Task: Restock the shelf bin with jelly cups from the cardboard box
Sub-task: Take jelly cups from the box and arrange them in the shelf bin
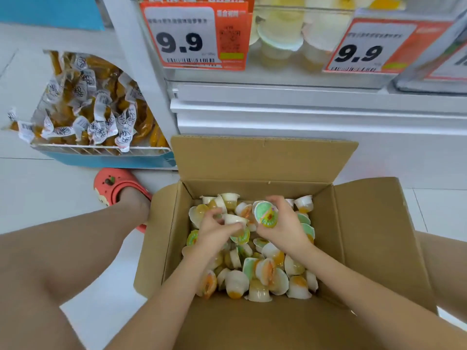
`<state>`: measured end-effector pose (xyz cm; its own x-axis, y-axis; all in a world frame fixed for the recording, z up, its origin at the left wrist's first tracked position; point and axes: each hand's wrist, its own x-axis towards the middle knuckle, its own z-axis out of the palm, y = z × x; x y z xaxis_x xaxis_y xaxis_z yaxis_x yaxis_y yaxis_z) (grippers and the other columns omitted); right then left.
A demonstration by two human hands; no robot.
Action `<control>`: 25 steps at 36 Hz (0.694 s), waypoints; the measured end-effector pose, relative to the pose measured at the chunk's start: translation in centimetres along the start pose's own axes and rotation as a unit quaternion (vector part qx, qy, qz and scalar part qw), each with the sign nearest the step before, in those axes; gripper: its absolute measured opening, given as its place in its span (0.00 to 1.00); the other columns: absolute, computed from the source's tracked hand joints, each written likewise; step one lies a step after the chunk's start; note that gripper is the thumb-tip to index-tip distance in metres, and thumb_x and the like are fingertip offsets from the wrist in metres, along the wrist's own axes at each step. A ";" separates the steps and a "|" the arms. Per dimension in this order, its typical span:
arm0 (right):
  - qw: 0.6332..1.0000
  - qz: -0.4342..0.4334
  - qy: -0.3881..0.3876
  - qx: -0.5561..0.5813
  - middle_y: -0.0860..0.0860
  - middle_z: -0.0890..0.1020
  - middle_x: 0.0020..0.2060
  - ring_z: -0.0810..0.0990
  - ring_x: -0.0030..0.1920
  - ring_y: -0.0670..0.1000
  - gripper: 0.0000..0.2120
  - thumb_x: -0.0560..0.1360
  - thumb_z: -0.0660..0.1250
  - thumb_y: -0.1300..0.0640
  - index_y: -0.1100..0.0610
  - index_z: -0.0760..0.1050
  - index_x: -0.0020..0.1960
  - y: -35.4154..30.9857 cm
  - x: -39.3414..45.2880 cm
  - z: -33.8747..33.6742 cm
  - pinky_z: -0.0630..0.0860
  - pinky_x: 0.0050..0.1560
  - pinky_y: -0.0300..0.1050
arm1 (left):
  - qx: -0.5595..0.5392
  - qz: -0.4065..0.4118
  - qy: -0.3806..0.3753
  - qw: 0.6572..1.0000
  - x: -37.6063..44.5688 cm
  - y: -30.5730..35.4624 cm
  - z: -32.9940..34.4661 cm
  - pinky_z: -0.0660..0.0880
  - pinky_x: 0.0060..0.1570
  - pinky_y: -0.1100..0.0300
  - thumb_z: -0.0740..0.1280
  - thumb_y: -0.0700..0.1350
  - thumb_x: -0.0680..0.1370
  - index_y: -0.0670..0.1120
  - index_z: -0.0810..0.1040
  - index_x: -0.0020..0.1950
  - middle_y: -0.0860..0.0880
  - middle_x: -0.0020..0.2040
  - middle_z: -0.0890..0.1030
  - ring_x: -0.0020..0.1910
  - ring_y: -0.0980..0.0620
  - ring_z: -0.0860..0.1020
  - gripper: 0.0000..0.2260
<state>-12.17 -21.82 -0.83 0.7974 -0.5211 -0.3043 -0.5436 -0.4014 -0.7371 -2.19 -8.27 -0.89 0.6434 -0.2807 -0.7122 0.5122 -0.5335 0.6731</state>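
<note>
— Two hands are working deep inside the cardboard box [374, 223], which is sitting open on the floor between the person's knees, flaps spread wide.

— What is the left hand [214, 229] doing?

— Its fingers are curling round a white jelly cup [233, 219], gripping it just above the heap. The right hand [283, 223] is clutching a green-lidded cup [265, 213], lid facing up towards us.

— And the rest of the stock?

— Loose jelly cups [265, 274] are lying jumbled across the box bottom, some on their sides, some upside down.

— Further out?

— A foot in a red clog [111, 184] is resting left of the box. Beyond it, wrapped snacks [96, 109] are filling a wire basket. Straight ahead, the shelf bin [290, 41] is sitting well above the box, holding pale cups behind two 9.9 price tags [194, 36].
</note>
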 end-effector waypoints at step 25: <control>0.946 -0.281 -0.017 -0.160 0.41 0.74 0.53 0.66 0.51 0.41 0.30 0.65 0.78 0.50 0.49 0.70 0.63 -16.2 -3.2 -17.2 0.63 0.48 0.26 | -0.020 0.266 -0.247 0.931 -12.7 17.8 -4.3 0.80 0.48 0.55 0.74 0.40 0.63 0.45 0.77 0.59 0.47 0.49 0.84 0.47 0.49 0.82 0.24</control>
<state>-10.36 -26.58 22.46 0.9892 -0.1345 0.0585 -0.0776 -0.8184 -0.5694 1.18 -10.79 20.95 0.4775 -0.8351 -0.2731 0.2221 -0.1860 0.9571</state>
